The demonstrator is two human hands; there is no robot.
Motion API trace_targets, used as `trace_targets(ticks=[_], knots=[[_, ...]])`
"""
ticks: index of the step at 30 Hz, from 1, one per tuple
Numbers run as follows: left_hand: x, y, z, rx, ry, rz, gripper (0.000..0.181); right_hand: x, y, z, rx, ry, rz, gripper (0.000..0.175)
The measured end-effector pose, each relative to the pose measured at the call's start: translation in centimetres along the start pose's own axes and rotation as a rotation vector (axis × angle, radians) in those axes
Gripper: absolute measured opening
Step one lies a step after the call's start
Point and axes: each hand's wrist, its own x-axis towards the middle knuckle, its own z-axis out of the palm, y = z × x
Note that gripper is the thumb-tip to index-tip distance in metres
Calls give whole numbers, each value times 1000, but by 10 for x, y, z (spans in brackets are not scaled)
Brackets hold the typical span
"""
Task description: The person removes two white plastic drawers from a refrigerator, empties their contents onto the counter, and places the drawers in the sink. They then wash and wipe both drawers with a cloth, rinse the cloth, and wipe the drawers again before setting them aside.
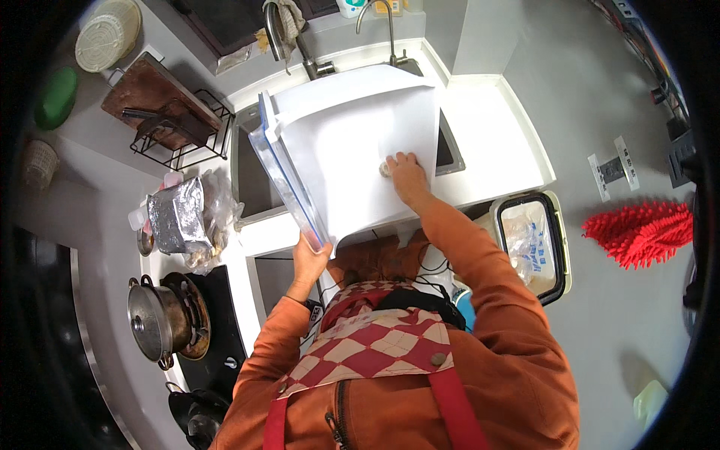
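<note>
A large white plastic drawer (354,169) rests tilted over the kitchen sink (254,169), hiding much of the basin. Its clear front panel with blue edging (289,185) faces left. My left hand (311,256) grips the near lower corner of that panel. On the drawer's broad white surface, toward its right side, my right hand (408,177) presses a small pale scrubber or sponge (385,169). The fingers cover most of it, so its exact kind cannot be told.
Behind the drawer stand a tall faucet (306,56) with a cloth over it and a thin curved tap (389,34). Left are a cutting-board rack (185,135), a foil pouch (177,216) and a lidded pot (152,320). A lined bin (565,253) stands at right.
</note>
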Motion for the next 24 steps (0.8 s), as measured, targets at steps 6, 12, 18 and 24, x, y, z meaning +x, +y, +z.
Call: trace_targets(ticks=[6, 12, 18, 24], knots=[[-3, 8, 4, 9, 36, -37, 46, 14, -48, 76, 84, -28, 117, 18], [-7, 1, 5, -16, -12, -53, 51, -30, -124, 24, 632, -331, -221, 18], [-6, -5, 6, -50, -27, -53, 51, -12, -31, -32, 1100, -675, -68, 23], [-14, -27, 13, 5, -79, -109, 40, 25, -11, 37, 314, -111, 301, 29]])
